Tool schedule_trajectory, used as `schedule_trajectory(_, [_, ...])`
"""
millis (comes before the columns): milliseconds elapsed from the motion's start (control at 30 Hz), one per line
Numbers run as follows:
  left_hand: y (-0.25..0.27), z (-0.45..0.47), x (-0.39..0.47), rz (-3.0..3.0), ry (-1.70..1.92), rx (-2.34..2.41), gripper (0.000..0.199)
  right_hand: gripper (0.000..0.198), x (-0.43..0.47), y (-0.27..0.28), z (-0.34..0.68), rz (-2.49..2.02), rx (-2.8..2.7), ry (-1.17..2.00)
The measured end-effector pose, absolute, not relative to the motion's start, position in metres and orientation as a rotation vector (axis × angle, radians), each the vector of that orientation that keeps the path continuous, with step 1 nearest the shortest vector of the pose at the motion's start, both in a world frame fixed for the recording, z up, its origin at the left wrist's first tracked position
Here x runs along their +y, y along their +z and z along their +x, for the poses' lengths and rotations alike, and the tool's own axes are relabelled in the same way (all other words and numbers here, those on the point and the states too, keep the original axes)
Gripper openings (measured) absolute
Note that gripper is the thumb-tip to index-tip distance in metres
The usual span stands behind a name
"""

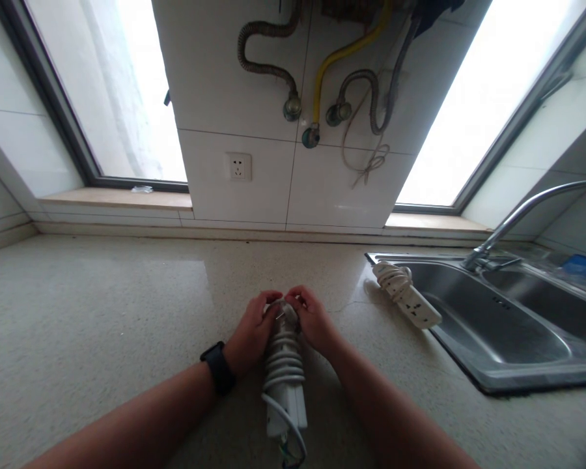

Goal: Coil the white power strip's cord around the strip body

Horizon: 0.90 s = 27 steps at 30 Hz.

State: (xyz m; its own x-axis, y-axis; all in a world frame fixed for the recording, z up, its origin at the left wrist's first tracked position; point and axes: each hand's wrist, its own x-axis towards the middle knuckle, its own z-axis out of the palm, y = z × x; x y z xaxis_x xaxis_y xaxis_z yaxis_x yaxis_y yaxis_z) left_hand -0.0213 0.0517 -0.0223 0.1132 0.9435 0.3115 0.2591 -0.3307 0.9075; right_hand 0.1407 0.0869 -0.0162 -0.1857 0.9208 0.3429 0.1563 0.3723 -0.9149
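Observation:
A white power strip with its cable wound around it lies on the speckled countertop, pointing away from me. My left hand, with a black watch on the wrist, grips the far end of the strip from the left. My right hand holds the same end from the right, fingertips pinching the plug or cable end there. Loose wire ends stick out at the strip's near end.
A second white power strip with wound cable lies at the left rim of the steel sink. A faucet arches over the sink. A wall socket and several hoses hang on the tiled wall behind.

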Motion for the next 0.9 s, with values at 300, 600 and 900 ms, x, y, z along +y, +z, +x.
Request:
schedule_trajectory(300, [-0.013, -0.031, 0.044, 1.887, 1.004, 0.906, 0.091, 0.019, 0.091, -0.020, 0.146, -1.018, -1.537, 1.021])
schedule_trajectory(600, [-0.013, -0.025, 0.044, 1.916, 1.094, 0.934, 0.069, 0.035, 0.080, 0.016, 0.174, -0.722, -2.000, 1.067])
schedule_trajectory(900, [-0.009, -0.025, 0.041, 2.102, 1.064, 1.123, 0.061, 0.030, 0.083, 0.034, 0.192, -0.775, -2.288, 0.765])
